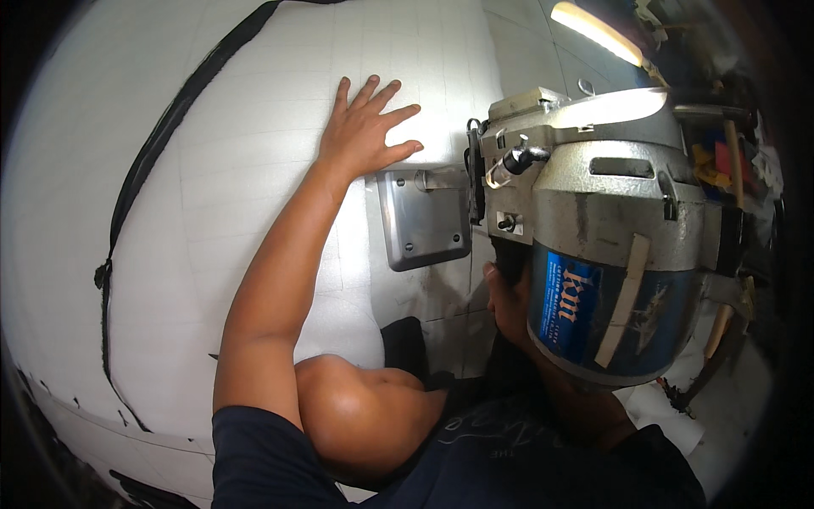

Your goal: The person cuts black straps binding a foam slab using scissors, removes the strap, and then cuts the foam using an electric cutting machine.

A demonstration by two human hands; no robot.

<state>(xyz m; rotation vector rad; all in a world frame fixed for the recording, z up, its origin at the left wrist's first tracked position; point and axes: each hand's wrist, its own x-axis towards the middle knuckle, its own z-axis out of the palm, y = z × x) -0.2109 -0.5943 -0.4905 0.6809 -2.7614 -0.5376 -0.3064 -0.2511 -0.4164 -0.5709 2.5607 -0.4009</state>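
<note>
My left hand [369, 131] lies flat on a white sheet material [246, 161] with fingers spread, holding nothing. Just to its right stands an electric cloth cutting machine [617, 212], with a silver housing and a blue motor body. My right hand [510, 307] is wrapped round the machine's black handle [509, 259], though the motor body hides part of this hand. Low beside the machine's front is a square grey metal base plate [424, 225] with screws at its corners, touching the edge of the white material.
A long black strip [153, 153] curves over the white material at the left. A lit lamp [598, 32] shines at the upper right. Grey tiled floor [437, 310] shows below the base plate, and mixed clutter [716, 161] lies at the far right. My bent knee [339, 394] is near the material's edge.
</note>
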